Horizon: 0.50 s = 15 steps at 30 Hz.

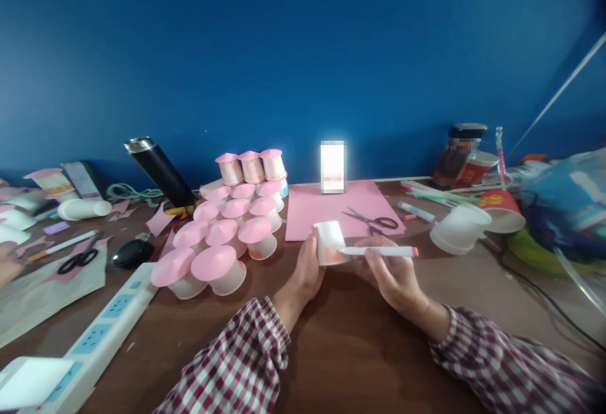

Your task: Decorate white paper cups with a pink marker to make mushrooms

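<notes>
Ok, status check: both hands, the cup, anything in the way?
Left hand gripping paper cup. Right hand holding marker, tip at cup's orange patch. Scissors on pink paper just beyond; nothing between marker and cup.

l & r sleeves (231, 363) maroon/wht check w/ gathered cuffs (276, 329)

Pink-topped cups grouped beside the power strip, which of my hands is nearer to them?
Left. Your left hand, holding the white cup, is to the right of the pink-topped cups; your right hand, holding the marker, is farther right.
</notes>
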Available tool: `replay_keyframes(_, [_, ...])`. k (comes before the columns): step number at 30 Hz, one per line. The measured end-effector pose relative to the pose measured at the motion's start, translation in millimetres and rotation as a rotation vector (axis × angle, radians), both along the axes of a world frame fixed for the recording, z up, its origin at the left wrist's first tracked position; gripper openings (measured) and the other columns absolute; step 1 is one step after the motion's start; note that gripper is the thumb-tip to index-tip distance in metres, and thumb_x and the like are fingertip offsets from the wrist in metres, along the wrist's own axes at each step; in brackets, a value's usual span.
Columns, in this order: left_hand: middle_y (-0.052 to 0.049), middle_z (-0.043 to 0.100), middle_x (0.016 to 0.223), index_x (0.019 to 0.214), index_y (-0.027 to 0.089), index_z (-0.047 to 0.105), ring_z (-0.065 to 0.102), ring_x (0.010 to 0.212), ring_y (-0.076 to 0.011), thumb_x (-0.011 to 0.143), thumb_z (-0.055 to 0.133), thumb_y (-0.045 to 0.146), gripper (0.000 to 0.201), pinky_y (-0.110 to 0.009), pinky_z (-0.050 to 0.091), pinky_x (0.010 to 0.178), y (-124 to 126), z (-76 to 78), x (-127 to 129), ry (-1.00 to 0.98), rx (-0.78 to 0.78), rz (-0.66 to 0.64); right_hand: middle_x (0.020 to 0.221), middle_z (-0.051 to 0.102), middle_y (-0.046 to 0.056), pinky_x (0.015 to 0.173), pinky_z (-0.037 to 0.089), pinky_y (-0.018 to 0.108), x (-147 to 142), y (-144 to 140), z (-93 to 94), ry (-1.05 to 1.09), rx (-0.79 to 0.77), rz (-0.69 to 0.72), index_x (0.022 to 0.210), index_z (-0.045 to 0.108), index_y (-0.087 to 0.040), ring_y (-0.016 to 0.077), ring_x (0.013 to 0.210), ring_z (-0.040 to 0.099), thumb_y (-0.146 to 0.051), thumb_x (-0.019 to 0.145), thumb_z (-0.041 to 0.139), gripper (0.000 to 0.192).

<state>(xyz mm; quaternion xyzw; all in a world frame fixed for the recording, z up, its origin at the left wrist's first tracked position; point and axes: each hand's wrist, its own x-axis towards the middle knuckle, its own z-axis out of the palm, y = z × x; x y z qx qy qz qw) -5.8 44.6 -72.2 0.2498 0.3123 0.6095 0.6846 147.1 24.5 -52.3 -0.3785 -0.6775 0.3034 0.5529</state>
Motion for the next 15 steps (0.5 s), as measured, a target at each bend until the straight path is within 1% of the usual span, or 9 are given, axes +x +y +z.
replay_keyframes(3, [-0.009,0.070,0.088,0.106,0.011,0.063,0.062,0.095,-0.0249,0.086,0.049,0.054,0.050,-0.037,0.044,0.090,0.0,0.5,-0.9,0.012,0.005,-0.036,0.065,0.060,0.001,0.050,0.046,0.024,0.3,-0.5,1.8,-0.014,0.008,-0.005,0.087,0.062,-0.018,0.0127,0.055,0.054,-0.030,0.092,0.049,0.018])
replay_keyframes(9, [-0.011,0.070,0.098,0.108,0.012,0.062,0.061,0.100,-0.0273,0.086,0.047,0.054,0.050,-0.039,0.043,0.093,-1.6,3.6,-0.9,0.004,0.019,-0.093,0.064,0.060,0.001,0.047,0.045,0.024,-1.0,-1.2,3.9,0.001,0.018,-0.033,0.086,0.062,-0.019,0.0129,0.052,0.054,-0.034,0.092,0.049,0.020])
replay_keyframes(15, [-0.011,0.069,0.101,0.105,0.012,0.063,0.061,0.100,-0.0260,0.087,0.048,0.052,0.046,-0.038,0.042,0.094,-2.4,3.4,0.0,0.007,0.033,-0.093,0.067,0.062,0.002,0.052,0.049,0.025,-2.0,-0.1,3.1,0.016,0.032,-0.035,0.086,0.062,-0.020,0.0141,0.057,0.058,-0.034,0.092,0.049,0.020])
